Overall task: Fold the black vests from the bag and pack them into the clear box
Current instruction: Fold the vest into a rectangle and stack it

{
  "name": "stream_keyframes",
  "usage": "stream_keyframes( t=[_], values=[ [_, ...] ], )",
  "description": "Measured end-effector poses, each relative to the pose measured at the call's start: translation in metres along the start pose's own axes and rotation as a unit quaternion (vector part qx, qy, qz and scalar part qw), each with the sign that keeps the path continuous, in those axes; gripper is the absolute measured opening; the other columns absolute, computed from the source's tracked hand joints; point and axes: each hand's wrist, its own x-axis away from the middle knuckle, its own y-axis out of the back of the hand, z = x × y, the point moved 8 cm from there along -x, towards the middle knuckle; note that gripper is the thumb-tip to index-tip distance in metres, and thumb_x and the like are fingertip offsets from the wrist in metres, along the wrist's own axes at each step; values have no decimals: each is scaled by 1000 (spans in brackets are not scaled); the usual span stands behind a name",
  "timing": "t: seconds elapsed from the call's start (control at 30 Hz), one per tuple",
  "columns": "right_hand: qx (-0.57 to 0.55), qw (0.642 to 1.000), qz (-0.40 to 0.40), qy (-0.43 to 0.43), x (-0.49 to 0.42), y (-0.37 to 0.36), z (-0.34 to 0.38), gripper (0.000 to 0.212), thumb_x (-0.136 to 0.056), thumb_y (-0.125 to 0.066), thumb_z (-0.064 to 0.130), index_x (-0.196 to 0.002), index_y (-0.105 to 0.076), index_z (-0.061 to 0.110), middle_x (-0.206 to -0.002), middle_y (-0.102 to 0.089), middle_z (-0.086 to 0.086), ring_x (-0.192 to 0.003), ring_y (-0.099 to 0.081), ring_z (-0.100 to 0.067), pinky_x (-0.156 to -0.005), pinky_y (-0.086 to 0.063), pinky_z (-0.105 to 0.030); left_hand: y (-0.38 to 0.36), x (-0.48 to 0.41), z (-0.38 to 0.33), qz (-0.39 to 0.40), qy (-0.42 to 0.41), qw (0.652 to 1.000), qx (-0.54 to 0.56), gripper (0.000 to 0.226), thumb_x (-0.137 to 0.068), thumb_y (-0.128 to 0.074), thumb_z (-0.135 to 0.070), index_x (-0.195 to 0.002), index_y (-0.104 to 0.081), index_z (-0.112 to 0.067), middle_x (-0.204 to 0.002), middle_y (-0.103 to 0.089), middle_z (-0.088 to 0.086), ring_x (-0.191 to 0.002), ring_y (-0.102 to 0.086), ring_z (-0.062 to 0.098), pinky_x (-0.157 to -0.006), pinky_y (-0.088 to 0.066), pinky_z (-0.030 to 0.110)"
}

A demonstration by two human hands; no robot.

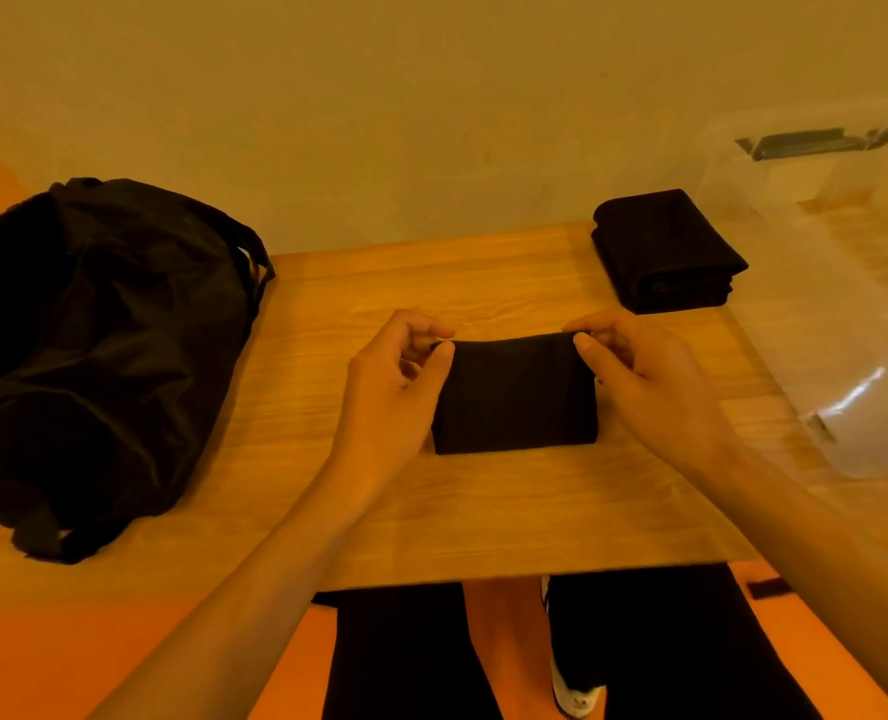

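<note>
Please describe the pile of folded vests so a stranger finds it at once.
Look at the wooden table. At its far right corner, beside the clear box, lies a pile of folded black vests. Unlike the single vest in the middle, it is stacked and untouched.

place: plain home-like room | wooden table point(483, 511) | bare wall point(431, 96) | orange floor point(41, 626)

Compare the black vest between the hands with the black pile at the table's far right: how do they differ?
The vest is pinched at its far corners by the left hand and right hand; the pile is untouched. The vest lies mid-table; the pile sits by the clear box. The vest looks like one folded piece; the pile shows stacked layers. Both are black, folded and on the table, outside the box.
</note>
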Motion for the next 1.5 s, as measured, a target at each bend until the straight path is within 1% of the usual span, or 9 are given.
stream_keyframes(
  t=[0.2,0.3,0.43,0.73,0.93,1.13,1.27,1.4,1.5],
  values=[
    [12,999,-11,-32,-18,-10,-11,16,-104,-52,27,-117,-61,28,-90,-64,15,-81,-62,6,-63,-47,-9,-11,-24,24,-15,13,998,-59,7,-102,-59,-18,-103,-63,-23,-88,-65,-4,-81,-61,14,-69,-50,33],
    [49,998,-15,-43,-25,-14,-19,20,-104,-52,28,-120,-63,25,-103,-63,12,-95,-60,0,-70,-49,-12,-16,-29,36,-10,14,995,-94,6,-103,-57,-20,-102,-62,-23,-87,-63,-6,-79,-59,11,-64,-49,29],
    [117,992,-21,-41,-29,-17,-26,18,-103,-53,28,-116,-64,21,-113,-56,7,-96,-56,-6,-72,-43,-13,-20,-30,41,-9,-5,988,-156,8,-102,-58,-23,-96,-60,-28,-85,-58,-14,-84,-56,12,-67,-39,18],
    [50,998,-19,-16,-31,-16,-22,10,-99,-61,22,-106,-67,27,-94,-64,19,-92,-60,2,-71,-48,-7,-12,-38,46,-23,-16,977,-213,9,-100,-62,-26,-95,-65,-20,-89,-60,-9,-91,-57,15,-79,-48,32],
    [3,998,-26,-51,-37,-14,-31,9,-98,-65,23,-102,-73,23,-93,-70,9,-88,-64,-7,-72,-53,-19,-9,-44,46,-3,41,982,-185,5,-98,-65,-24,-95,-65,-21,-98,-60,-5,-87,-56,7,-73,-44,19],
    [-1,999,20,-32,-36,-18,-25,17,-93,-70,27,-110,-70,25,-96,-66,12,-89,-60,-10,-71,-51,-14,-26,-37,31,67,-11,970,-232,16,-97,-66,-35,-111,-66,-29,-111,-53,-14,-111,-53,9,-94,-45,27],
    [-20,994,87,-56,-37,-21,-23,28,-86,-75,30,-113,-67,33,-104,-65,12,-94,-59,-9,-74,-51,-13,-24,-37,31,60,-19,971,-232,15,-94,-69,-33,-108,-70,-29,-103,-54,-11,-107,-50,12,-92,-44,31],
    [15,988,129,-81,-39,-25,-22,27,-87,-74,32,-113,-66,36,-107,-65,13,-94,-62,-12,-74,-56,-25,-25,-39,31,71,-29,970,-231,16,-96,-68,-30,-111,-71,-27,-104,-56,-9,-107,-48,12,-96,-45,37],
    [40,987,134,-82,-41,-27,-21,22,-91,-71,33,-112,-65,36,-104,-63,16,-95,-61,-9,-67,-51,-19,-25,-38,32,71,-25,973,-220,12,-96,-66,-30,-107,-69,-27,-105,-57,-12,-109,-51,11,-97,-48,38]
  ],
)
